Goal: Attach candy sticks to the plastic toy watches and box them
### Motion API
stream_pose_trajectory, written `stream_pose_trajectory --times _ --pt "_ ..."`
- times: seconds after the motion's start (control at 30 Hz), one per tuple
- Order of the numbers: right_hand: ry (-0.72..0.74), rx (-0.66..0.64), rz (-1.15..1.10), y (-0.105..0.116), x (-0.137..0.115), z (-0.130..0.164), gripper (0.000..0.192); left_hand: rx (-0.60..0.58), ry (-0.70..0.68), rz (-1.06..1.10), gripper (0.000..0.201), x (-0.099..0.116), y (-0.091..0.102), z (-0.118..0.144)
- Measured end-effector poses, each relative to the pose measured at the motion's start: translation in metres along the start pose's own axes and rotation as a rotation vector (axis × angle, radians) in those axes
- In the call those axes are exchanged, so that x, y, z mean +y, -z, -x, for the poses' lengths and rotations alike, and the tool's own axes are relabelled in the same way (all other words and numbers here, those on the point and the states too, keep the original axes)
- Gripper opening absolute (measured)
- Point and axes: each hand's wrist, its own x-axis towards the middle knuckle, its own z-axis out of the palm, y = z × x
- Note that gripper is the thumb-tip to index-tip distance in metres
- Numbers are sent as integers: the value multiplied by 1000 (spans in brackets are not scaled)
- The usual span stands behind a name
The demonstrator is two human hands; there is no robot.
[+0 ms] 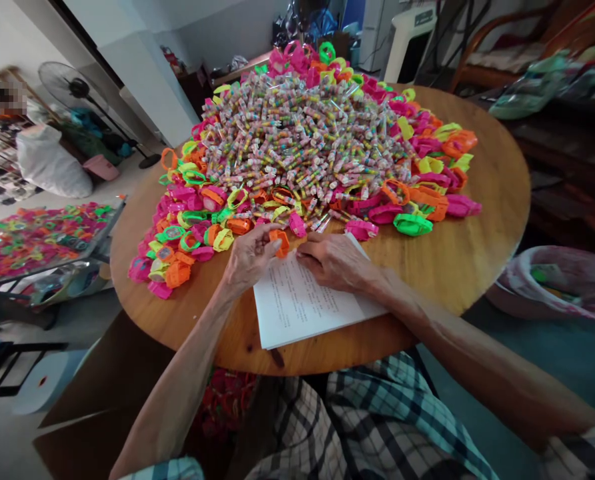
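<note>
- Fingers of the left hand (250, 257) pinched an orange ring (280, 241) between thumb and forefinger, holding it just above the near edge of the paper (302, 303).
- Right hand (333, 260) lay knuckles-up on the paper, its fingertips curled toward the ring — whether they gripped anything I could not tell, since the fingers hid what was under them.
- Both hands met close together at the front of the heap, with the ring touching or nearly touching the right fingertips.
- Judging from this, the work would go best with the ring held steady and level by the left hand while the right fingers did the fine part, wrists resting on the table (477, 260) for support.
- Just beyond the hands lay a band of loose bright rings (197, 233) in pink, green, yellow and orange, curving round a tall pile of small wrapped candy rolls (297, 133).
- Farther off, to the left and lower than the table, a tray (37, 237) held more of the same coloured pieces; a standing fan (77, 87) stood behind it.
</note>
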Motion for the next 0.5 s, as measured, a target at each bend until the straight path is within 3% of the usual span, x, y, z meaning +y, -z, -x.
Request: stream_pose_trajectory --times 0.13,0.33,0.5 --pt "2 17 -46 -2 3 0 30 113 18 16 34 -5 7 15" --pt "43 -7 -115 -3 3 -6 29 -14 -17 17 44 -19 26 35" --pt "120 3 -134 -5 -1 -12 28 -9 -97 -90 42 -23 27 38"
